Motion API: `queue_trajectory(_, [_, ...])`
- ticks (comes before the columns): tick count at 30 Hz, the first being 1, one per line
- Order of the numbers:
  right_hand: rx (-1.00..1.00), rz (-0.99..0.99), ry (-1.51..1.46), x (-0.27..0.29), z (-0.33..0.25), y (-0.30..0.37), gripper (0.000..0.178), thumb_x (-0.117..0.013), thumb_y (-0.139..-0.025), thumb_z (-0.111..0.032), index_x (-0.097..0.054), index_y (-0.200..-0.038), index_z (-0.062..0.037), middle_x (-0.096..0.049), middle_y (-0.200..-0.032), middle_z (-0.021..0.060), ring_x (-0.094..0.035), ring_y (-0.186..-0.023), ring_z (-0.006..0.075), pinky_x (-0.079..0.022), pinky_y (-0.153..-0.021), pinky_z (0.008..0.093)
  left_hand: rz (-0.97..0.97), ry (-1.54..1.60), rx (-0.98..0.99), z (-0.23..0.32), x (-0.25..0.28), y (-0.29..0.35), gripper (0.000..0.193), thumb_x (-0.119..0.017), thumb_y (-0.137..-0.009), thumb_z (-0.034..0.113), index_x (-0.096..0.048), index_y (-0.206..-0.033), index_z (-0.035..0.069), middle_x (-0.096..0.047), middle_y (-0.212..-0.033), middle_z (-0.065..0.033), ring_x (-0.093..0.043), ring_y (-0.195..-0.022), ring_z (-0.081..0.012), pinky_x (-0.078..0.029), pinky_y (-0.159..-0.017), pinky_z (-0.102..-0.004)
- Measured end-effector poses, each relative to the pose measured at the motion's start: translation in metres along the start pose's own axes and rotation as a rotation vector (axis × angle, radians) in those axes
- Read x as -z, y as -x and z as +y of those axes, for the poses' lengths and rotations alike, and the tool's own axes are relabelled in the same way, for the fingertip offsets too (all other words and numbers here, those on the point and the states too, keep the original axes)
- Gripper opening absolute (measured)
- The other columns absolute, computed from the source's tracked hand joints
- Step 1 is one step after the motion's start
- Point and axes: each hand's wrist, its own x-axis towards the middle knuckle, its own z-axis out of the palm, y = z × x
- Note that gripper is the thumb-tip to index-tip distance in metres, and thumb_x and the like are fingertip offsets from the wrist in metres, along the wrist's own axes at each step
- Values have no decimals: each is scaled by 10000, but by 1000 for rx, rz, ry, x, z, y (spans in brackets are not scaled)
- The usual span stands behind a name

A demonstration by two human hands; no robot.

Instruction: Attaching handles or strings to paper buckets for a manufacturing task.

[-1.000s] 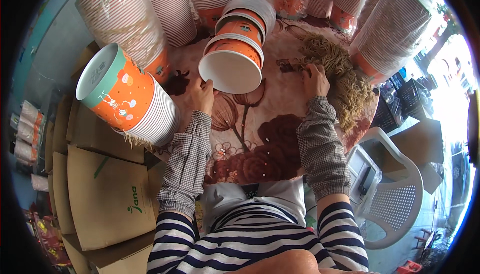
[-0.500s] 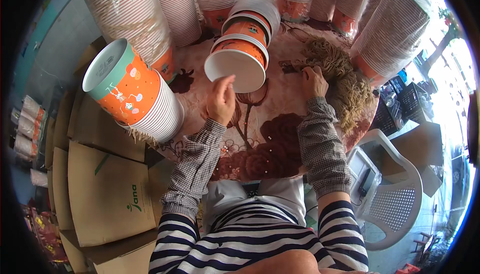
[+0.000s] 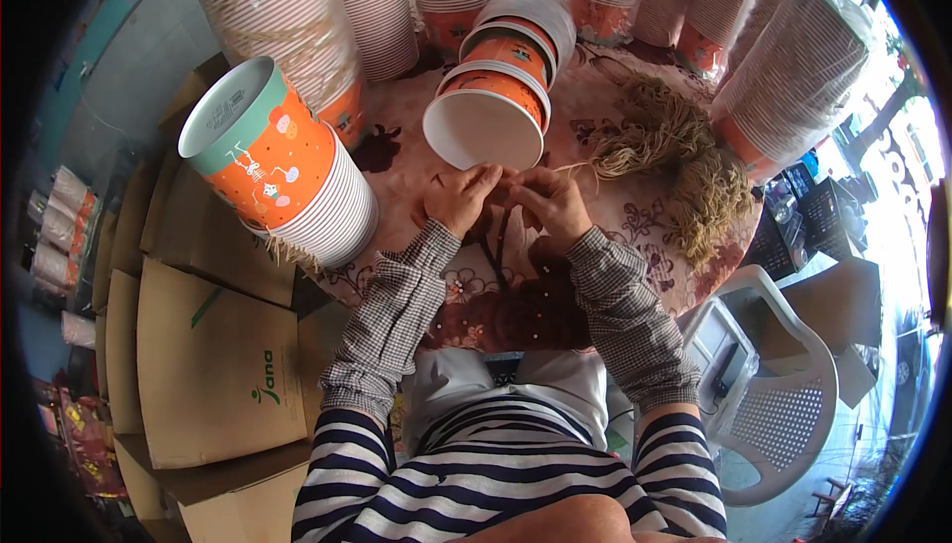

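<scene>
Head view: left hand point(image 3: 459, 202) and right hand point(image 3: 555, 208) drawn together below a tipped row of paper cups point(image 3: 496, 84)

At the lower edge sits a person in a striped top point(image 3: 506, 464) and pale trousers point(image 3: 560, 384), with checked sleeve covers point(image 3: 392, 320) on both forearms. A white plastic chair point(image 3: 793, 434) stands at the lower right, and a brown carton point(image 3: 213, 374) fills the lower left.

Farther in, both hands are over the flowered tablecloth point(image 3: 511, 255) in the middle of the frame. The left hand has its fingers curled and its thumb forward; whether it grips anything, I cannot tell. The right hand has thumb and forefinger bent as in a pinch, but what lies between them is too small to make out. A thin strand shows between the right hand and a tan fibre bundle point(image 3: 650, 126) lying right of centre.

Just beyond the fingers, the tipped cups lie in the upper middle, the nearest mouth facing the person. Left of them a nested cup stack point(image 3: 268, 161), orange and green, leans with its base toward the upper left.

Farthest off, tall plastic-wrapped cup stacks point(image 3: 283, 27) line the top of the frame from upper left to upper right
</scene>
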Motion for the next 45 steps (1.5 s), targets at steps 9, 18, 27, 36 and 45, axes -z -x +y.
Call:
queue_trajectory(9, [30,138,-63,11,7,-5,65,-667,-875,-100,-656,-915,-50,-632,-736,-20,-512,-567,18,-398,-469,172,-227,302,225,1,-11,3,325,-605,-926,301,-655,-1054,7,-675,-947,-38,-607,-875,-100,-492,-790,-236])
queue_trajectory(18, [-133,107,-268,8,4,-2,76,-655,-887,-114,-669,-933,-54,-640,-776,-32,-500,-583,8,-384,-498,158,-195,225,94,-6,-8,1,266,-573,-945,217,-633,-1074,-7,-660,-996,-50,-626,-910,-134,-516,-811,-252])
queue_trajectory(27, [285,194,921,12,-9,4,298,-659,-814,-135,-617,-1104,-84,-669,-863,121,-639,-687,240,-510,-643,321,-126,261,161,10,9,6,183,-548,-915,151,-633,-829,14,-597,-739,-1,-537,-656,-75,-433,-610,-210])
queue_trajectory(36, [257,545,1099,154,1,-5,153,-622,-783,-107,-666,-915,-41,-662,-841,169,-654,-793,340,-519,-696,386,-126,603,119,-3,15,-1,184,-544,-874,129,-549,-713,40,-521,-647,-12,-482,-568,-98,-396,-521,-225])
queue_trajectory(45, [57,683,1086,172,1,-17,250,-608,-834,-132,-643,-1071,-62,-673,-1012,152,-642,-962,309,-502,-824,385,167,1287,-149,9,62,-2,183,-529,-793,129,-452,-639,70,-383,-570,-15,-364,-529,-134,-331,-535,-277])
